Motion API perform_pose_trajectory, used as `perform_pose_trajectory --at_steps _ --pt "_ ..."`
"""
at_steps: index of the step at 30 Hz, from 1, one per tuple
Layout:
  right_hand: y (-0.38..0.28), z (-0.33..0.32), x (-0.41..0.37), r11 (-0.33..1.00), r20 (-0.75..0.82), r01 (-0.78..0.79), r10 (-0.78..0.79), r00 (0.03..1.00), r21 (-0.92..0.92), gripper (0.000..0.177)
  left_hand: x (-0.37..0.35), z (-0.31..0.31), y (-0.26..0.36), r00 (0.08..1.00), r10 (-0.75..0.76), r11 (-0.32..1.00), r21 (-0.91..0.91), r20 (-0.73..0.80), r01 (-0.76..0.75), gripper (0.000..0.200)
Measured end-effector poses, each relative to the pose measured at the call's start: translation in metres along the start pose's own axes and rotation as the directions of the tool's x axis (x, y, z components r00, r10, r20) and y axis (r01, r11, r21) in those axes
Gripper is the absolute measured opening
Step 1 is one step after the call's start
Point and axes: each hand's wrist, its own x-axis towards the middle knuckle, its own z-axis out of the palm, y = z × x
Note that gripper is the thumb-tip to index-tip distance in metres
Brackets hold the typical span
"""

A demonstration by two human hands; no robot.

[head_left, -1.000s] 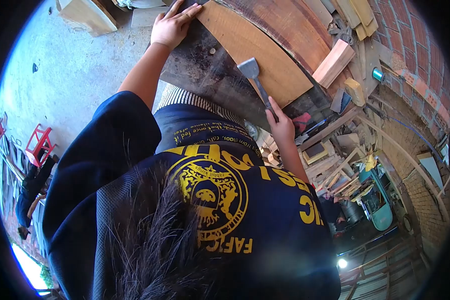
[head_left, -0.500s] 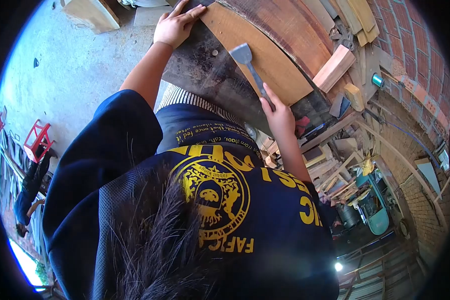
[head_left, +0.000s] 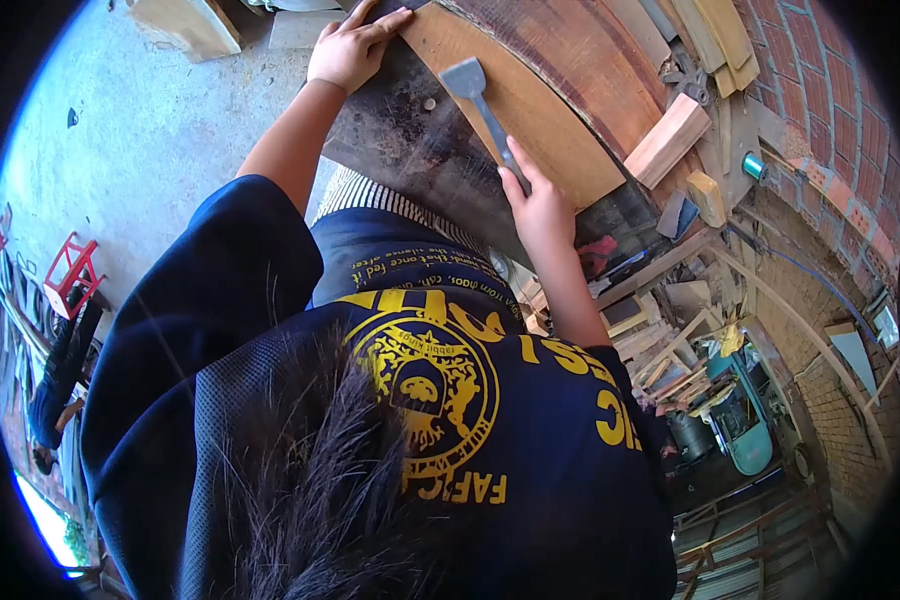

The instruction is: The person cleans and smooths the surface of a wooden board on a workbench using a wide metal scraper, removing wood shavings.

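My right hand (head_left: 542, 205) is closed around the handle of a scraper (head_left: 485, 105) with a wide, flat metal blade. That blade lies over a thin, light brown wooden board (head_left: 545, 130), near its left part. At the board's far left end is my left hand (head_left: 348, 55), its fingers stretched out and apart, with fingertips at the board's corner. Under the board is a dark, stained work surface (head_left: 400, 125). A larger reddish-brown plank (head_left: 580, 60) lies along the board's far side.
A wood block (head_left: 668, 140) and a yellowish block (head_left: 707, 198) sit to the right. Behind stands a brick wall (head_left: 820, 90). Scrap wood (head_left: 680, 350) is piled at right. At far left are a red stool (head_left: 74, 275) and another person (head_left: 50, 405).
My right hand and the scraper have moved left and slightly up along the board. My left hand stays at the board's end.
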Motion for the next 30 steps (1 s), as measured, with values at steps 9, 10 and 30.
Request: perform_pose_trajectory --at_steps 9,10,30 --pt "0.013 -0.011 -0.022 0.998 -0.023 0.057 -0.056 0.998 0.029 0.044 0.002 -0.004 0.005 0.990 -0.139 0.985 -0.095 0.027 0.141 0.043" --pt "0.012 -0.013 -0.024 1.000 0.027 0.006 -0.007 1.000 0.015 0.044 0.000 -0.002 0.005 0.990 -0.140 0.984 -0.105 0.022 0.142 0.044" --pt "-0.007 0.002 0.012 0.991 -0.022 0.080 -0.078 0.997 0.112 0.043 -0.002 0.014 -0.017 0.997 0.060 0.991 0.126 -0.044 -0.054 0.031"
